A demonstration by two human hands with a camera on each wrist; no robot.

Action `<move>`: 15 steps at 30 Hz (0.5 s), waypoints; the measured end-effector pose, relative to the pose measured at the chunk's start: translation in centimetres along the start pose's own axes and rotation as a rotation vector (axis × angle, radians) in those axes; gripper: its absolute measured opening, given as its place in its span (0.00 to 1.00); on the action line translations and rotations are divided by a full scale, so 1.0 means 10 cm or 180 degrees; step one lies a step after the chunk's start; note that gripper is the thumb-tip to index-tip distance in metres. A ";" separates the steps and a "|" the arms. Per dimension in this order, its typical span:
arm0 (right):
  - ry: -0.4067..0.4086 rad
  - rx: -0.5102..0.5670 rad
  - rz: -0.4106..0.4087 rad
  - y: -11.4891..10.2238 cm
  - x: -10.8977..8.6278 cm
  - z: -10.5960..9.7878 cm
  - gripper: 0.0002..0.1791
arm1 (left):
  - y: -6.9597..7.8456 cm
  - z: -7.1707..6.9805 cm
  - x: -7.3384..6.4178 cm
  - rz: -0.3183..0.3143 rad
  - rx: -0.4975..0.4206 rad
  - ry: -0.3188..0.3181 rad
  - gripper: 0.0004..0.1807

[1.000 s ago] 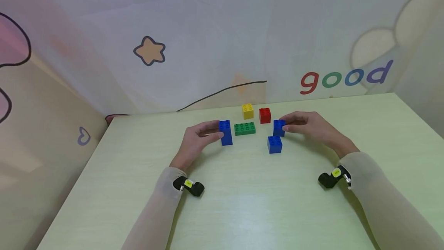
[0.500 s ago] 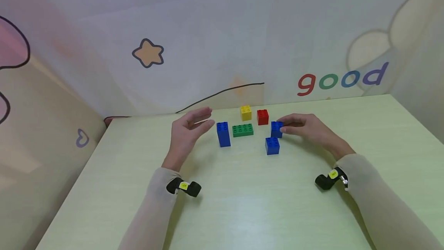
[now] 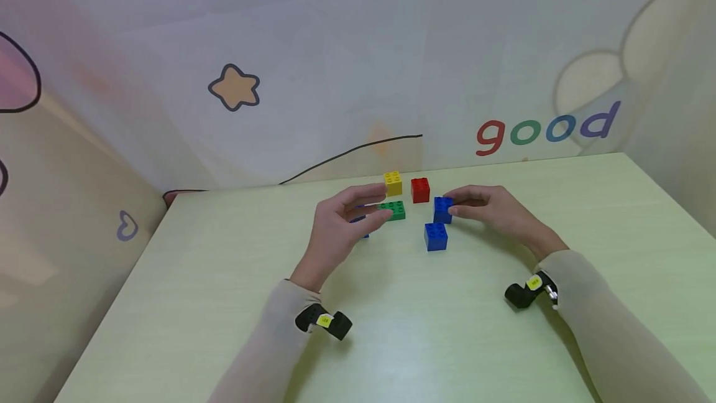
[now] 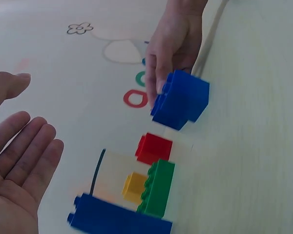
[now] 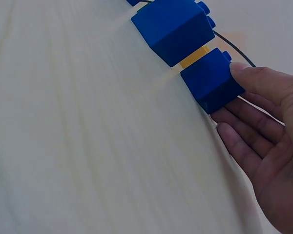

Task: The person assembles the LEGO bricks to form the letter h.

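Observation:
In the head view my left hand hovers with fingers loosely extended, holding nothing. It partly covers a tall blue brick, which lies below the fingers in the left wrist view. Between thumb and fingers, my right hand pinches a small blue brick. Just in front of that one stands another small blue brick. A long green brick is close beyond the left fingertips, its left end hidden by them.
Toward the back of the pale table are a yellow brick and a red brick. A printed backdrop rises behind the table's far edge. Both wrists carry black strapped cameras.
My left hand has let go of the tall blue brick, drawn back left, then come rightward in front of it. My right hand keeps its pinch on the small blue brick.

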State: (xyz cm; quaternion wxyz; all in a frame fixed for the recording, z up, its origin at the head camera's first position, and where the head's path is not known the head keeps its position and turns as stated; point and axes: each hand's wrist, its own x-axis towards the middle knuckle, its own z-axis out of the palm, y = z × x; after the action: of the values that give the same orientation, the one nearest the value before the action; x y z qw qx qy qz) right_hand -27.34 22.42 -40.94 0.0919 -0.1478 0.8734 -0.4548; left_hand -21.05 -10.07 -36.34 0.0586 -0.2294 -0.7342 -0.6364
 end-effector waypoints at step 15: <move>-0.0023 0.0018 -0.0033 0.00 0.00 0.01 0.28 | -0.13 0.48 0.14 -0.0334 -0.0115 -0.0179 0.22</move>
State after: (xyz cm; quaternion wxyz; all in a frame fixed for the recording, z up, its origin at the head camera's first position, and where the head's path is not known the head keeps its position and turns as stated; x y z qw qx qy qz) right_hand -27.28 22.38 -41.02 0.0931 -0.1537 0.8710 -0.4572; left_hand -21.83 -5.24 -37.88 0.0003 -0.2094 -0.7349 -0.6450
